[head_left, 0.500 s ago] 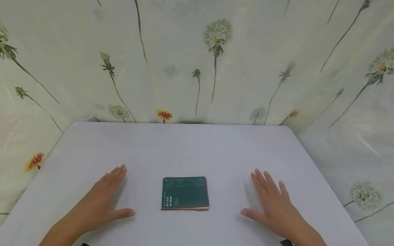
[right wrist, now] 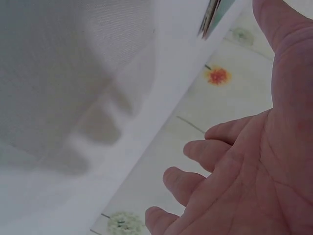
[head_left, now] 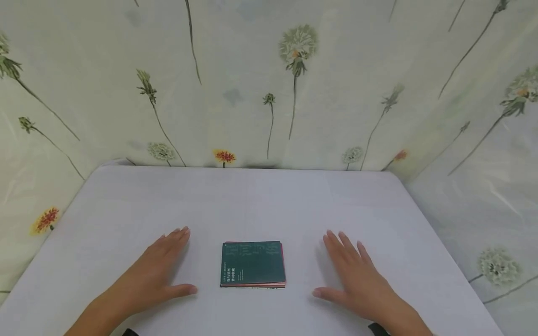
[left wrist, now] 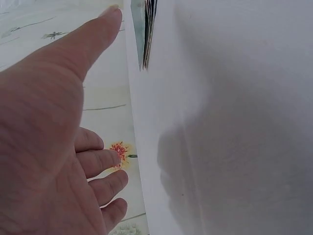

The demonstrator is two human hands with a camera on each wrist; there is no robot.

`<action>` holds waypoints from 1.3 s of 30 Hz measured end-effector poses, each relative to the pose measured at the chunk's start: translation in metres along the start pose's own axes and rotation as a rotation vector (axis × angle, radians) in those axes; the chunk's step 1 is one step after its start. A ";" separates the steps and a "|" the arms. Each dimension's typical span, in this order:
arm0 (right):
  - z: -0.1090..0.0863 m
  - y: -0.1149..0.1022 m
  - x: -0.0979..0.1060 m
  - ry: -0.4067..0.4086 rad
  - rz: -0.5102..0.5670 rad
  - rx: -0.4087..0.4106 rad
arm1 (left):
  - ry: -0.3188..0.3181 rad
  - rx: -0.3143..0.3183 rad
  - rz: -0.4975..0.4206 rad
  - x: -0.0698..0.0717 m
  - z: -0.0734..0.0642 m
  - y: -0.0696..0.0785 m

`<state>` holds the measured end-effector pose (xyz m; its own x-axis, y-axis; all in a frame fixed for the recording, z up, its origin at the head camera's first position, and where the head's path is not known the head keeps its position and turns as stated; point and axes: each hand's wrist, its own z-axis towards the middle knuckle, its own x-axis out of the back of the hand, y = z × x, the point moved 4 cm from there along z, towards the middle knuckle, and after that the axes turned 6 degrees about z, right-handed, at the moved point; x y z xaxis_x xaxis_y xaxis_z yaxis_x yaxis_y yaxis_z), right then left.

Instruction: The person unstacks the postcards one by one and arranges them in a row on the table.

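A small stack of thin booklets or cards (head_left: 253, 263) lies flat on the white table, a dark green one with white lettering on top and reddish edges peeking out at the right and front. My left hand (head_left: 149, 275) is held to the left of the stack, fingers straight, thumb pointing toward it. On the other side my right hand (head_left: 361, 282) mirrors it, thumb out and fingers extended. Both hands are apart from the stack and hold nothing. In the left wrist view the stack's layered edge (left wrist: 145, 36) shows beyond the thumb; the right wrist view catches its corner (right wrist: 211, 19).
The white-covered table (head_left: 252, 200) has rounded far corners. Behind it and along both sides hangs a pale curtain (head_left: 235, 60) printed with dandelions and orange-red flowers. Dark bands (head_left: 378, 329) show at both wrists.
Both hands have moved inward toward the stack, the left one to the right and the right one to the left. The stack has stayed in place.
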<state>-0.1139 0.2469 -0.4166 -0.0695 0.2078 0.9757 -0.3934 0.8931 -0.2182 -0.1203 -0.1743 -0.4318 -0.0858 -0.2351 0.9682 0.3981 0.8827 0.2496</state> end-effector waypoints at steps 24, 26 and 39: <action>0.027 -0.032 -0.013 -0.032 0.037 0.190 | -0.035 -0.101 0.118 -0.017 0.029 0.037; 0.029 -0.036 -0.014 -0.046 0.049 0.195 | -0.038 -0.109 0.103 -0.017 0.031 0.040; 0.052 -0.055 -0.022 -0.159 0.072 0.219 | -0.064 -0.162 0.081 -0.020 0.040 0.049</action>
<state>-0.1382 0.1722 -0.4246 -0.2404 0.1868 0.9525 -0.5696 0.7675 -0.2942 -0.1357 -0.1099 -0.4385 -0.1033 -0.1356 0.9854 0.5475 0.8193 0.1701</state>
